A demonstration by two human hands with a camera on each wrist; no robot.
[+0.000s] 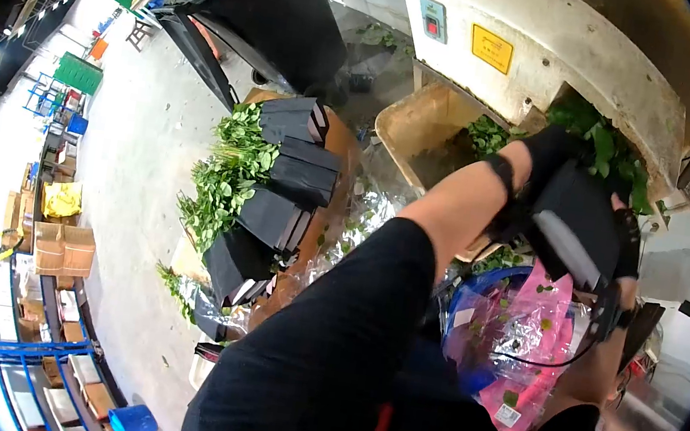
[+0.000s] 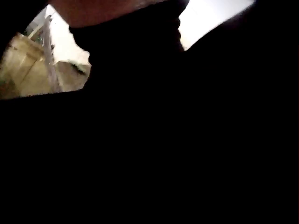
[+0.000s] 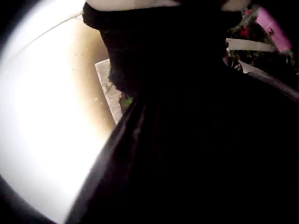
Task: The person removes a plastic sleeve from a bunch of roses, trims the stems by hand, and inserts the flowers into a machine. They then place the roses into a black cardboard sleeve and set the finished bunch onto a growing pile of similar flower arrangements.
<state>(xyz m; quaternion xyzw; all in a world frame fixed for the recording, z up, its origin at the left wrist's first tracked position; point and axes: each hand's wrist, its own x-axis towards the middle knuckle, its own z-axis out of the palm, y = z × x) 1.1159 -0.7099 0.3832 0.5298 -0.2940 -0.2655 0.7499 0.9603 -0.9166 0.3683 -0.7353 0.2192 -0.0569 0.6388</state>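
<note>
A leafy bundle in black wrapping [image 1: 580, 220] is held up at the pale machine, its green leaves [image 1: 602, 149] at the machine's opening. My left hand [image 1: 556, 149], in a black glove, grips its left side beside the leaves; those fingers are mostly hidden. Along the right edge, my right hand [image 1: 628, 240] holds the wrapping, with bare fingertips showing near the leaves. Dark wrapping [image 3: 187, 149] fills much of the right wrist view. The left wrist view is mostly black and shows neither hand's fingers.
The machine [image 1: 551, 42] has a red switch. A tan tub [image 1: 400, 131] with leaves stands below it, and a blue bin [image 1: 465, 297] with pink plastic [image 1: 554, 313] is nearer. Several black-wrapped bundles [image 1: 275, 219] lie at left beside a large black bin [image 1: 267, 13].
</note>
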